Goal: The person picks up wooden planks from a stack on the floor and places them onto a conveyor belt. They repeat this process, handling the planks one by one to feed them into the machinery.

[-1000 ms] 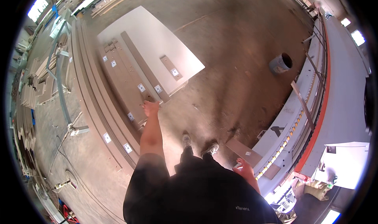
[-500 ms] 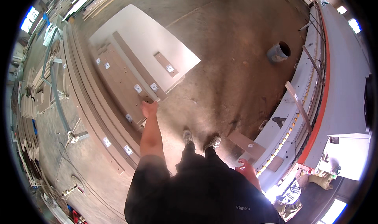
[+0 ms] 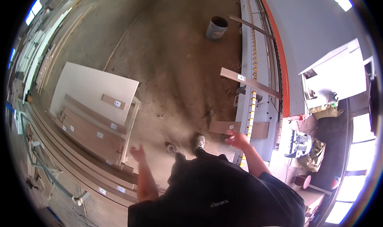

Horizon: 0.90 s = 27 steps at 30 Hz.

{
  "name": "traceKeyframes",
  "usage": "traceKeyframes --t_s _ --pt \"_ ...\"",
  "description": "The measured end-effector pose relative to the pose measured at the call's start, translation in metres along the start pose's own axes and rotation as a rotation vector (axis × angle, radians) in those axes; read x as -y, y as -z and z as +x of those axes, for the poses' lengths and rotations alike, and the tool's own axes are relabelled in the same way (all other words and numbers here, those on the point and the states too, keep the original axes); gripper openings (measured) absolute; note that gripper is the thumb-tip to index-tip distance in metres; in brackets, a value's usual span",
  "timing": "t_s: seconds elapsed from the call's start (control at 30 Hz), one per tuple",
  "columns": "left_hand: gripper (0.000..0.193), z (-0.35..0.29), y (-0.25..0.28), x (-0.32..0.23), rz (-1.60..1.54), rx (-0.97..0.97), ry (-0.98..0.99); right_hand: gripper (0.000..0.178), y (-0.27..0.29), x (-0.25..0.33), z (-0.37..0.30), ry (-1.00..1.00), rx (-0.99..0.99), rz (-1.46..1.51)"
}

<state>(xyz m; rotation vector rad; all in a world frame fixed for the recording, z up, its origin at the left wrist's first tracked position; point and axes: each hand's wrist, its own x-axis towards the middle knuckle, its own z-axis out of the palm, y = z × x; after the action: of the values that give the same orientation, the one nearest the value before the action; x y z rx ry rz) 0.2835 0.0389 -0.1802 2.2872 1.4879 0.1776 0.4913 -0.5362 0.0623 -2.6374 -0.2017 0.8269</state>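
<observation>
My left hand (image 3: 138, 152) is held over the floor beside the stack of brown panels (image 3: 93, 134), its fingers apart and nothing in them. My right hand (image 3: 238, 140) reaches over a short brown board (image 3: 259, 129) that juts from the near side of the long machine. Its fingers are spread and bent above the board; whether they touch it I cannot tell. A second, narrower brown strip (image 3: 255, 84) lies across the machine's bed farther off. White labels are stuck on these boards.
A white sheet (image 3: 95, 81) lies under the panels, with long brown boards (image 3: 76, 167) at their left. The machine has a yellow-marked rail (image 3: 254, 47) and an orange edge (image 3: 284, 79). A grey bucket (image 3: 216, 28) stands on the floor ahead.
My view has turned right toward the machine. The left hand has come away from the panel stack's edge, and the right hand has moved forward to the short brown board.
</observation>
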Motion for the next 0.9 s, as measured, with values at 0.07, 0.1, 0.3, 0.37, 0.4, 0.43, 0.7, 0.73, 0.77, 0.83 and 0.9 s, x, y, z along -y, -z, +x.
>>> traceKeyframes --t_s 0.07,0.1,0.3,0.37,0.4,0.43,0.7,0.73,0.77,0.83,0.9 --pt "0.051 -0.064 -0.030 -0.001 -0.359 0.311 -0.303 0.055 0.024 -0.019 0.014 -0.033 -0.106 -0.001" --pt "0.038 -0.092 -0.033 -0.010 -0.518 0.690 -0.275 0.054 0.037 -0.031 0.023 -0.019 -0.193 0.019" --pt "0.055 -0.206 0.002 -0.066 -0.150 1.026 -0.320 0.066 0.134 -0.113 0.071 -0.200 -0.514 -0.201" --pt "0.057 -0.202 0.010 -0.073 -0.119 0.982 -0.267 0.074 0.156 -0.149 0.080 -0.218 -0.574 -0.235" --pt "0.056 -0.190 0.011 -0.070 -0.122 0.994 -0.237 0.074 0.161 -0.180 0.083 -0.202 -0.574 -0.277" --pt "0.056 -0.179 0.011 -0.064 -0.129 1.002 -0.201 0.073 0.165 -0.200 0.086 -0.178 -0.573 -0.322" --pt "0.040 -0.161 0.037 -0.111 -0.301 0.900 -0.096 0.066 0.156 -0.174 0.060 -0.229 -0.196 -0.496" --pt "0.036 -0.168 0.037 -0.122 -0.413 0.951 -0.035 0.069 0.150 -0.154 0.052 -0.161 -0.191 -0.493" --pt "0.023 -0.179 0.034 -0.135 -0.565 0.902 -0.212 0.070 0.147 -0.119 0.042 -0.124 -0.176 -0.450" --pt "0.011 -0.186 0.023 -0.163 -0.904 1.186 -0.304 0.070 0.127 -0.061 0.019 0.058 -0.231 -0.388" --pt "0.023 -0.207 0.070 -0.240 -0.956 1.275 -0.224 0.069 0.091 -0.025 0.013 0.249 -0.247 -0.282"
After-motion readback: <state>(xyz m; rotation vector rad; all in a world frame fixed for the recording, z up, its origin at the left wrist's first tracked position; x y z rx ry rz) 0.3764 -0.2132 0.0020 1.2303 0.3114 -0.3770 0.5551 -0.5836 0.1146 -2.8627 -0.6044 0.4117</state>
